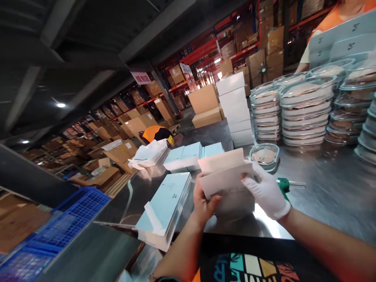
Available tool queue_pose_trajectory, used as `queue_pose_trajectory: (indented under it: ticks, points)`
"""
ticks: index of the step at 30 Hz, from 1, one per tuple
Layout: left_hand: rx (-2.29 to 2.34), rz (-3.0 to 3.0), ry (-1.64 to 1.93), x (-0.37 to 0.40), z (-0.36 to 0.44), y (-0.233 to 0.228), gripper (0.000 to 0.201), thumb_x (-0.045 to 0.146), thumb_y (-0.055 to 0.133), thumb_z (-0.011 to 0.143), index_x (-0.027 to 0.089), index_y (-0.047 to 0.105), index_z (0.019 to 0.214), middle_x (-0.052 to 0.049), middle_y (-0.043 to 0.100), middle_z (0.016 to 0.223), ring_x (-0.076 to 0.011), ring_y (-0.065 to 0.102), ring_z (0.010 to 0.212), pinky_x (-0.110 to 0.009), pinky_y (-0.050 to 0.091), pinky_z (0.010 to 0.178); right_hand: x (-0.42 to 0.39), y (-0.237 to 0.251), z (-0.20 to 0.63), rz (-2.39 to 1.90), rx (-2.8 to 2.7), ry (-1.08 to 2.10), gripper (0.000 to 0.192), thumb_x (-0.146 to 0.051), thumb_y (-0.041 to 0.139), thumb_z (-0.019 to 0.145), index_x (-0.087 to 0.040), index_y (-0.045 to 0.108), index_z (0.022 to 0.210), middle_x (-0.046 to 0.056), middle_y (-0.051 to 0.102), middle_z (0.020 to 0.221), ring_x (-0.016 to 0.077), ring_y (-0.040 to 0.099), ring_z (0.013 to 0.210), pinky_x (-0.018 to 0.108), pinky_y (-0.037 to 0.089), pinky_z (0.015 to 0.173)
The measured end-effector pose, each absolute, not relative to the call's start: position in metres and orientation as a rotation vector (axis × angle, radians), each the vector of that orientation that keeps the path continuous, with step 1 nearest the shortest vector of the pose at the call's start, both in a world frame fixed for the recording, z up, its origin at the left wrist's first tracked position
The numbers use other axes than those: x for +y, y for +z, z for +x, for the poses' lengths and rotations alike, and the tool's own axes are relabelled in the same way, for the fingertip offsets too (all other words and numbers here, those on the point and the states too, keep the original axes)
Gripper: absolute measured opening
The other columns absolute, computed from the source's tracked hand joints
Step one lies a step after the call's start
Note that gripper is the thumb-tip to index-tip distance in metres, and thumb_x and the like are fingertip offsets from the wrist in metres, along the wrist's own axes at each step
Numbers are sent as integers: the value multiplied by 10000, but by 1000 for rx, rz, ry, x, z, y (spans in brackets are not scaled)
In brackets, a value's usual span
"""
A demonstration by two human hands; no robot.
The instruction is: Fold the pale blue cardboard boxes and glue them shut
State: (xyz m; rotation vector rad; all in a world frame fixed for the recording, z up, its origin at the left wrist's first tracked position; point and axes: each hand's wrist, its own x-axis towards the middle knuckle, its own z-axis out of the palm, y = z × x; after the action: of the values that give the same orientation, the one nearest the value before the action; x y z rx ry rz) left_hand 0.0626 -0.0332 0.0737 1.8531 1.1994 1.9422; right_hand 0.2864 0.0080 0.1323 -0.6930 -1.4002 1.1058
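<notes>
Fingers of both my bare left hand (202, 205) and gloved right hand (266, 192) clamp the white box (227, 180) at centre frame above the steel table (323, 188), and I judge square, even pressure along its edges best, well apart from the pale-blue stack (170, 199) at lower left.
</notes>
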Motion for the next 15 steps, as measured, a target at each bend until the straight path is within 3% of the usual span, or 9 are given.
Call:
queue_pose_trajectory:
  ticks: [3, 6, 8, 11, 15]
  points:
    - [1128, 1777, 2058, -38, 65, 64, 909, 716, 876, 783, 282, 506, 1491, -161, 603, 1457, -353, 663, 1302, -486, 565, 1079, 9, 129, 272, -793, -1318, 972, 566, -395, 757, 814, -230, 645, 1344, 133, 735, 1388, 341, 704, 1282, 531, 564, 1147]
    - [1128, 1773, 2007, -40, 65, 55, 860, 703, 936, 717, 281, 609, 1391, -125, 648, 1374, -329, 679, 1270, -444, 562, 1079, 12, 131, 273, -678, -1345, 1065, 701, -314, 710, 805, -259, 547, 1485, 112, 694, 1478, 301, 665, 1364, 469, 569, 1146]
    - [1092, 1690, 2003, -40, 64, 54, 887, 681, 956, 709, 310, 591, 1426, -96, 678, 1308, -289, 716, 1170, -414, 592, 1013, 13, 132, 279, -658, -1307, 1179, 678, -386, 732, 846, -280, 538, 1488, 106, 700, 1474, 283, 681, 1342, 447, 597, 1098]
    - [1048, 1626, 1999, -40, 62, 60, 1105, 628, 989, 697, 356, 419, 1603, -107, 675, 1356, -268, 733, 1114, -401, 625, 938, 10, 136, 288, -676, -1248, 1278, 669, -590, 816, 841, -286, 621, 1404, 112, 695, 1489, 293, 689, 1326, 452, 601, 1087]
    - [1114, 1848, 1829, -39, 57, 64, 771, 644, 964, 724, 237, 690, 1319, -150, 706, 1292, -340, 718, 1167, -463, 627, 978, 1, 146, 292, -624, -1296, 1376, 683, -710, 840, 808, -265, 747, 1317, 95, 782, 1338, 328, 706, 1292, 464, 595, 1102]
